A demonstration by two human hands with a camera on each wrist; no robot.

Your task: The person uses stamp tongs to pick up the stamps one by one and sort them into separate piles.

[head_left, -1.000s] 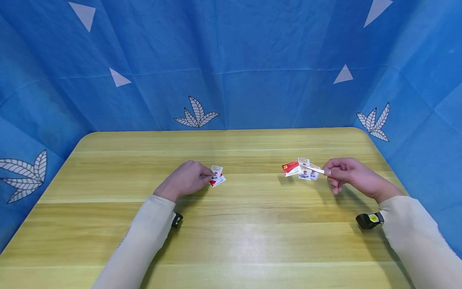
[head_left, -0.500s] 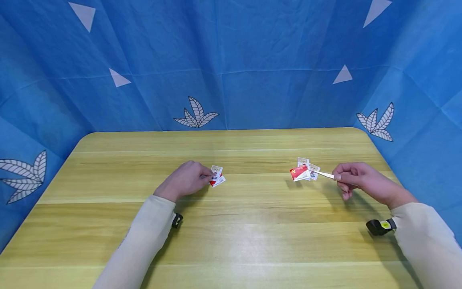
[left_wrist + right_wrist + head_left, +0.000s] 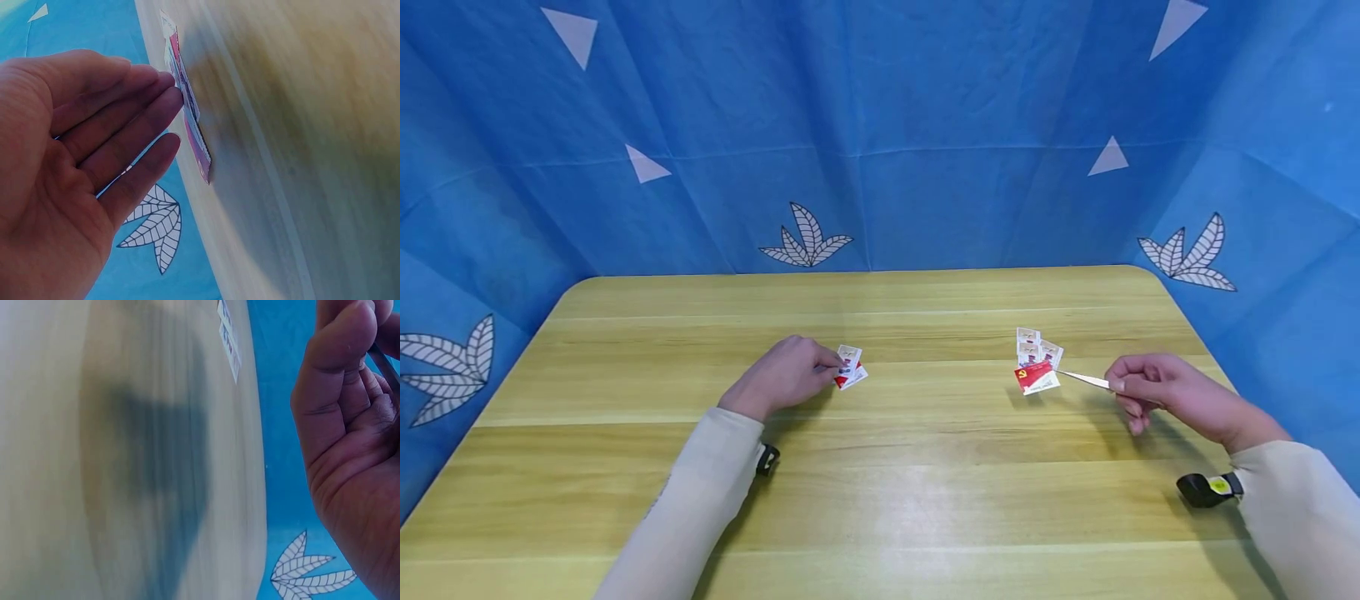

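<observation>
My right hand (image 3: pixel 1172 396) pinches a pair of thin, pale tweezers (image 3: pixel 1084 379) between thumb and fingers. At the tweezers' tip is a red-and-white stamp (image 3: pixel 1036 377) with a yellow emblem; its shadow falls on the table below it. Behind it lie several white stamps (image 3: pixel 1028 336) with small pictures, partly covered by it in the head view. Left of centre, my left hand (image 3: pixel 790 375) rests its fingertips on a small overlapping pile of stamps (image 3: pixel 852 357), one white and one red-and-white. In the left wrist view those fingers (image 3: pixel 137 134) look nearly straight, tips against the stamps' edge.
Both piles lie on a wood-grain table (image 3: pixel 880 500) with rounded far corners. A blue cloth (image 3: pixel 925 125) with white triangles and leaf prints hangs behind and at both sides. A black wrist camera (image 3: pixel 1206 489) hangs under the right sleeve.
My right hand has moved right and toward me, with the tweezers and the red-and-white stamp, which now sits nearer me than the white stamps. The left hand stays on its pile.
</observation>
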